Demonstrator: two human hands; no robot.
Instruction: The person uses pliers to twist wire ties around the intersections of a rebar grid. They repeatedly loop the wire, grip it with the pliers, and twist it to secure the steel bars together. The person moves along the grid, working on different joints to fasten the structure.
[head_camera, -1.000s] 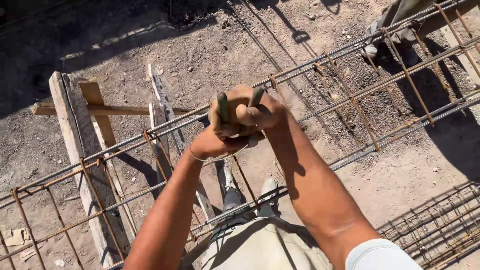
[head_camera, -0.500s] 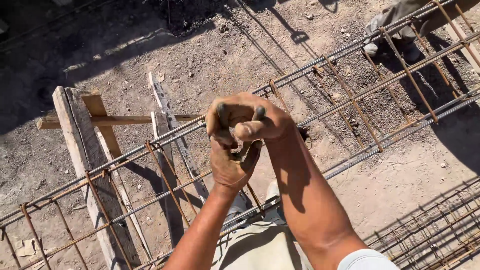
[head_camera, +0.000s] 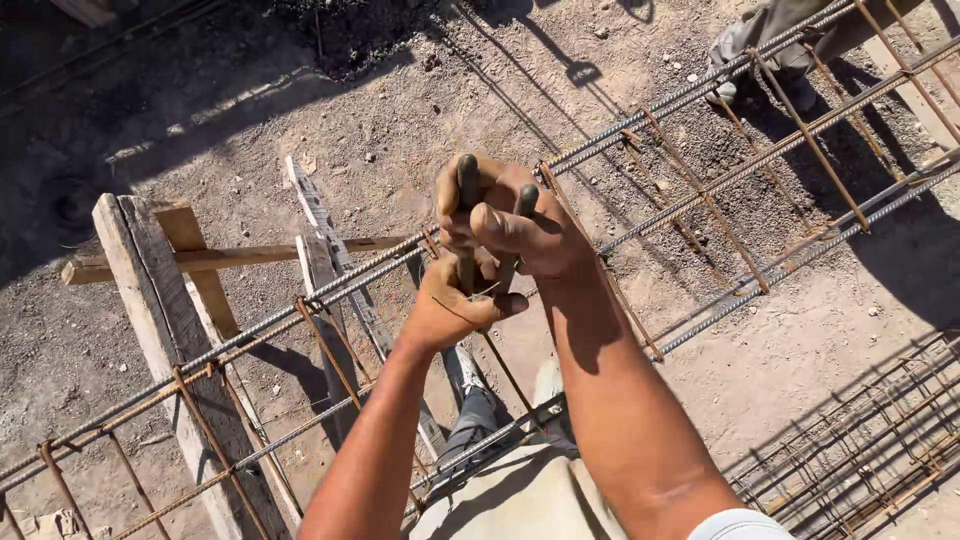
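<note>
The left hand (head_camera: 455, 300) has slid below the right hand (head_camera: 510, 225); both grip the pliers (head_camera: 468, 215), twisting wire (head_camera: 485, 293) on the rebar cage (head_camera: 700, 95).

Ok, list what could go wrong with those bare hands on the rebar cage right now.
1. The right hand grips a pair of pincers directly above the left hand; a slip could pinch its fingers.
2. Thin tie wire pokes out between the ungloved hands and may prick skin.
3. The rusty rebar cage rests on a rough wooden trestle; leaning on it could shift it.
</note>
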